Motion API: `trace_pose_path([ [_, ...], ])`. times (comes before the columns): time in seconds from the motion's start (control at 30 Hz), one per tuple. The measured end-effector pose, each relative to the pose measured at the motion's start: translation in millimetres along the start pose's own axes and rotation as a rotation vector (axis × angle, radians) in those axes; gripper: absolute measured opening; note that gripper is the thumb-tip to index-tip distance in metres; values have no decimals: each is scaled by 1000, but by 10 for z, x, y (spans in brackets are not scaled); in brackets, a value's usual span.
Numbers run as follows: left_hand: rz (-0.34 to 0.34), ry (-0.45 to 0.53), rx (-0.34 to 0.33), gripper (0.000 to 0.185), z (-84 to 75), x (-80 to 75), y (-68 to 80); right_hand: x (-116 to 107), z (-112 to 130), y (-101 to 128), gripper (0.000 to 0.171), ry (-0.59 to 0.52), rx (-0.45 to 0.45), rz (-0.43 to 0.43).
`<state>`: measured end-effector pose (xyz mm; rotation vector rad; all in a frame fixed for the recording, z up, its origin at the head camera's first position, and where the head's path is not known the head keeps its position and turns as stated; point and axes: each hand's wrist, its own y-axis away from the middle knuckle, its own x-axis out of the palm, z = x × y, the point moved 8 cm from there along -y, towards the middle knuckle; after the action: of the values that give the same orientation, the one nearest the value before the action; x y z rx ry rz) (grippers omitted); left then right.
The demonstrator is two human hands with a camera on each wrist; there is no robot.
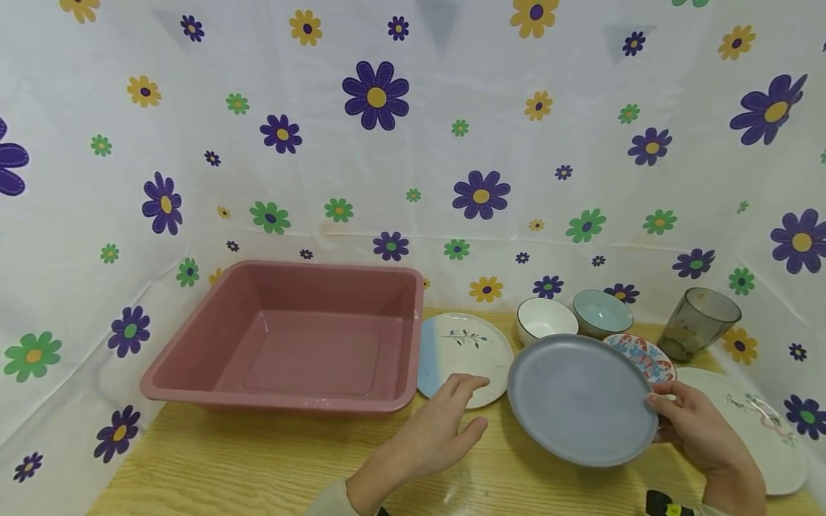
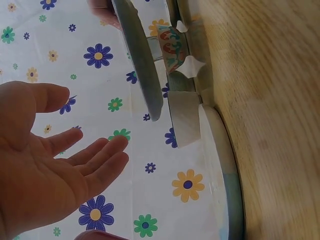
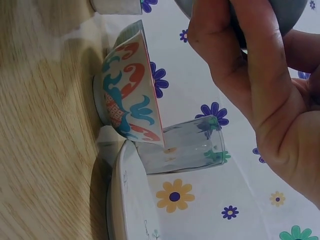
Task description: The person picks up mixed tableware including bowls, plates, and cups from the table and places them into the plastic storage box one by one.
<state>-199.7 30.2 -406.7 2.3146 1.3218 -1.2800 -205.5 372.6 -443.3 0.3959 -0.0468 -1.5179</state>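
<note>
Two hands in view over the wooden counter (image 1: 271, 459). Right hand (image 1: 693, 423) grips the rim of a grey-blue plate (image 1: 581, 398), thumb over the top edge and fingers curled beneath; the plate is lifted clear of the counter and tilted, its near edge lower. Left hand (image 1: 439, 430) holds nothing: fingers straight and loosely spread, palm down, hovering just left of the plate and over the near edge of a white plate with a blue band (image 1: 461, 351). The left wrist view confirms an open palm with the lifted plate edge-on beyond it.

Around them: a pink basin (image 1: 290, 337) stands to the left, its right wall just beside the banded plate, nothing visible inside. Behind the lifted plate sit a white bowl (image 1: 545, 319), a pale teal bowl (image 1: 603, 312), and a patterned red-and-blue bowl (image 1: 645, 355), partly hidden by the plate. A smoky glass tumbler (image 1: 700, 322) stands at the back right. A large white plate with a flamingo print (image 1: 761, 430) lies under the right wrist.

Judgement: the step in hand looks like a carry, plate picked up and in transit, probably leftward toward the basin. Next move would call for either a hand-over to the waiting left hand or a one-handed swing over the banded plate, keeping the tilted rim above it and above the basin wall before lowering.
</note>
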Motion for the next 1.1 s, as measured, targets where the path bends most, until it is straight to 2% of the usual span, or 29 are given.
trace_pose_path([
  [0.33,29,166,-62,60,63,66,-41,27,21,-19,22,-42,-11,6],
  [0.73,138,440,-231,72,221,275,-111,33,-5,-31,13,-109,-53,29],
  [1.0,119,569,-298,79,281,344,-139,102,14,-37,16,-124,-87,35],
  [1.1,114,600,-302,80,284,357,-155,152,67,-35,12,-166,-147,93],
])
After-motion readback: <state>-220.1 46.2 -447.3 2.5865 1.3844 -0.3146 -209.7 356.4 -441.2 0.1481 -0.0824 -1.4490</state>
